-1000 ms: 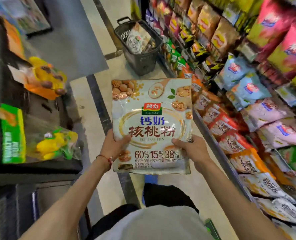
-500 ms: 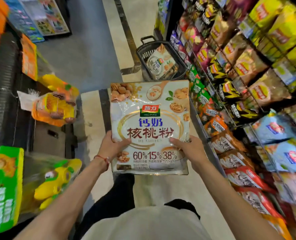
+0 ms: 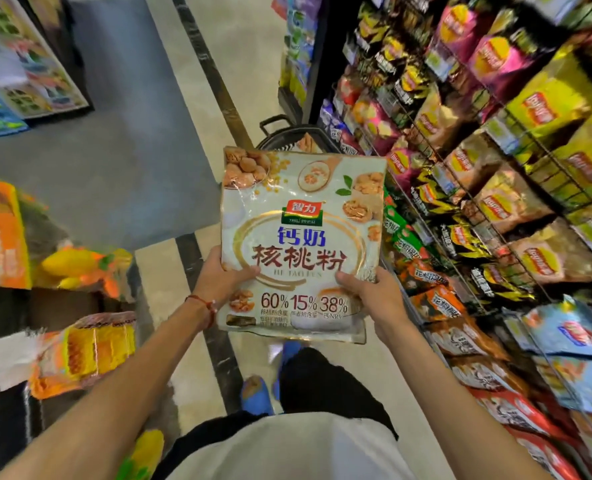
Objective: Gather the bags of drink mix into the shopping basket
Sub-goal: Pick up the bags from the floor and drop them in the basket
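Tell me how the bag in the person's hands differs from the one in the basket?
The held bag shows its whole front, upright, gripped by the left hand and right hand. The basket bag is mostly hidden, only its top peeking over the shopping basket. Both tops show walnut pictures.

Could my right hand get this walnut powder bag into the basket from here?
Probably not yet: the right hand and left hand hold the bag, but the basket sits farther ahead on the floor.

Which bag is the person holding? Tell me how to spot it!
Find the aisle floor beside the snack shelves. Right in the middle, the left hand and right hand hold up the drink mix bag. It's pale cream with walnut pictures and big percent numbers, unlike the colourful chip bags.
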`<state>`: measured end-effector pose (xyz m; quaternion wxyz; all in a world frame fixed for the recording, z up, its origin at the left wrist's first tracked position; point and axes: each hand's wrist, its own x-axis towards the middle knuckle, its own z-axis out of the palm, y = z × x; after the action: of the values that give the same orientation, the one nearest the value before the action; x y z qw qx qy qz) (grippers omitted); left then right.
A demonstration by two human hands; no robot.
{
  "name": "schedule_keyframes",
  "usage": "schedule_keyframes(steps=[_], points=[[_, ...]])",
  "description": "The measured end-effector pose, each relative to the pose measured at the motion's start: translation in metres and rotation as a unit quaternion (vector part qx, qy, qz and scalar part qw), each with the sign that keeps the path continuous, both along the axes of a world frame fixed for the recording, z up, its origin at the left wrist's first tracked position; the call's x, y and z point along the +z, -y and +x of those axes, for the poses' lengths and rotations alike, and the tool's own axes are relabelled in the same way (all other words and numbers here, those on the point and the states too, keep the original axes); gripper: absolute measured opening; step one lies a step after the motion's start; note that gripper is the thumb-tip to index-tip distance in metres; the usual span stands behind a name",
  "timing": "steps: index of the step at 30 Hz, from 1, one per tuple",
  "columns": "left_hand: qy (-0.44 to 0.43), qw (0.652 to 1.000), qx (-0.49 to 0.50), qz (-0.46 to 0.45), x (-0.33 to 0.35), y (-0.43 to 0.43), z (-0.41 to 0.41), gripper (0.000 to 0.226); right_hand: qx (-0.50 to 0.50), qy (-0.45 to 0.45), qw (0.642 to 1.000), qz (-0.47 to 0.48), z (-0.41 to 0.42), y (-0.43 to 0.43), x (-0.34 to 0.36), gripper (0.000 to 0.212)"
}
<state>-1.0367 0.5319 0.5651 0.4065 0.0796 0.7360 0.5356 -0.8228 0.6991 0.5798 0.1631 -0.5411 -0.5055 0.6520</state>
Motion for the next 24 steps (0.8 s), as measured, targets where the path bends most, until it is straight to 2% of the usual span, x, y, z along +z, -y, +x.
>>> schedule_keyframes(steps=[10,17,24], points=[[-0.005,0.998,-0.044,-0.034,-0.021,-0.159,-0.149,0.056,-0.035,-0.005,0.999,-0.025,-0.133,-0.140,-0.038,0.029],[-0.026,0.994,-0.087,-0.055,-0.016,-0.276,-0.230,0.046,-0.034,0.011,0.999,-0.037,-0.201,-0.241,-0.044,0.031],[-0.027,0.981,-0.178,-0.070,-0.044,-0.372,-0.299,0.041,-0.115,0.030,0.992,-0.046,-0.254,-0.298,-0.057,0.036]])
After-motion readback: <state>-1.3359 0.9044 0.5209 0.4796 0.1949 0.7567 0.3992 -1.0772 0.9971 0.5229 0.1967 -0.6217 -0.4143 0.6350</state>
